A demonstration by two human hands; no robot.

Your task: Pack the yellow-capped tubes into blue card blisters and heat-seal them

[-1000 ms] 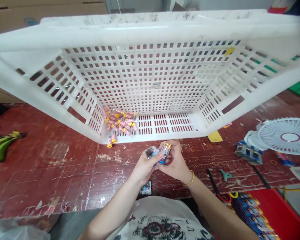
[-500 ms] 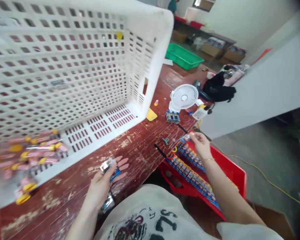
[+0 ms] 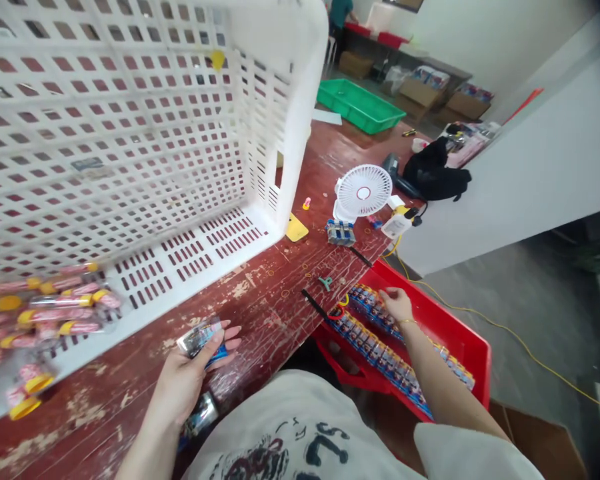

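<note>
My left hand point(image 3: 200, 360) is over the table edge, its thumb pressing a small glossy packet point(image 3: 199, 339) with blue and silver print against the palm. Its fingers stretch out behind the packet. My right hand point(image 3: 397, 305) is above the red bin point(image 3: 473, 340), fingers curled together at the back row of upright packets point(image 3: 373, 303). Whatever may be between those fingertips is hidden. A second row of blue and orange packets point(image 3: 375, 350) stands nearer to me. Another shiny packet point(image 3: 205, 410) lies below my left wrist.
A large white crate point(image 3: 300, 127) on its side holds pink tubes with yellow caps point(image 3: 60, 300). On the red table point(image 3: 260, 293) are a white fan point(image 3: 363, 192), a bundle of packets point(image 3: 341, 232), black straps and a yellow card point(image 3: 297, 228). A green tray point(image 3: 363, 110) lies behind.
My right hand has lowered into the red bin; the blue packet seen in its fingers no longer shows there. My left hand has shifted slightly left with its packet.
</note>
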